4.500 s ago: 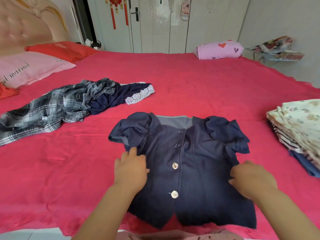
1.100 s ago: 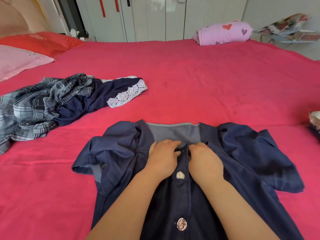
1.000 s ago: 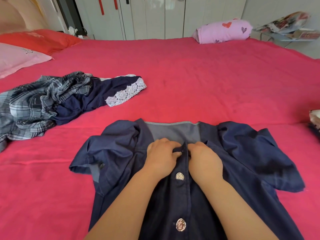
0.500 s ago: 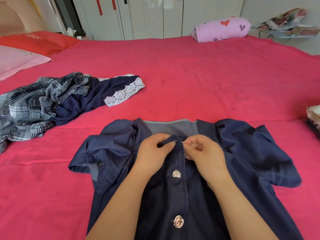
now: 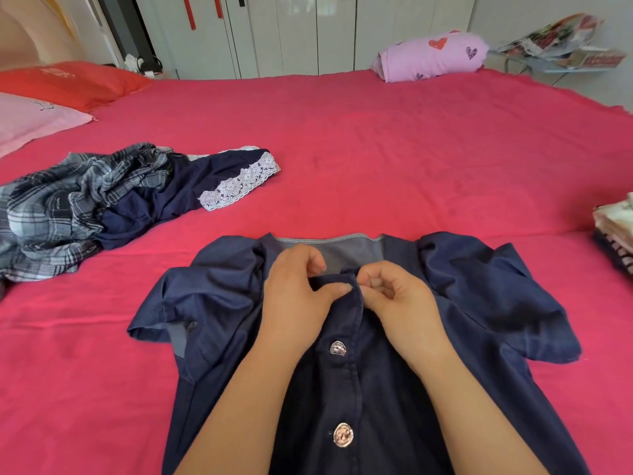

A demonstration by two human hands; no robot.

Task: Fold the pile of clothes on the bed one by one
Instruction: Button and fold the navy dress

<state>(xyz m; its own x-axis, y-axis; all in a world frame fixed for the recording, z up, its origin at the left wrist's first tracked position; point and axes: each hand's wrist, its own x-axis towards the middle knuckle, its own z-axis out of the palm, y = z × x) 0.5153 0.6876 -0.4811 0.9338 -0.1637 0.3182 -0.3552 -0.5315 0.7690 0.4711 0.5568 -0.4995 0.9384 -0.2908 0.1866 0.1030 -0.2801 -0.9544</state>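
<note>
A navy short-sleeved blouse (image 5: 479, 303) with shiny buttons lies front up on the red bed (image 5: 376, 149), collar away from me. My left hand (image 5: 298, 299) pinches the top of the button placket just below the neckline. My right hand (image 5: 397, 299) pinches the opposite edge of the placket beside it, fingers curled. A heap of unfolded clothes (image 5: 78, 207), a grey plaid shirt over a navy garment with white lace trim, lies to the left.
A stack of folded clothes (image 5: 616, 231) shows at the right edge. Pink and red pillows (image 5: 41, 97) lie at the far left. A lilac roll with hearts (image 5: 435, 54) rests at the far side by white wardrobe doors.
Both hands moved from the blouse's sides to its neckline. Over the last second they lifted the top of the placket and now pinch it from either side.
</note>
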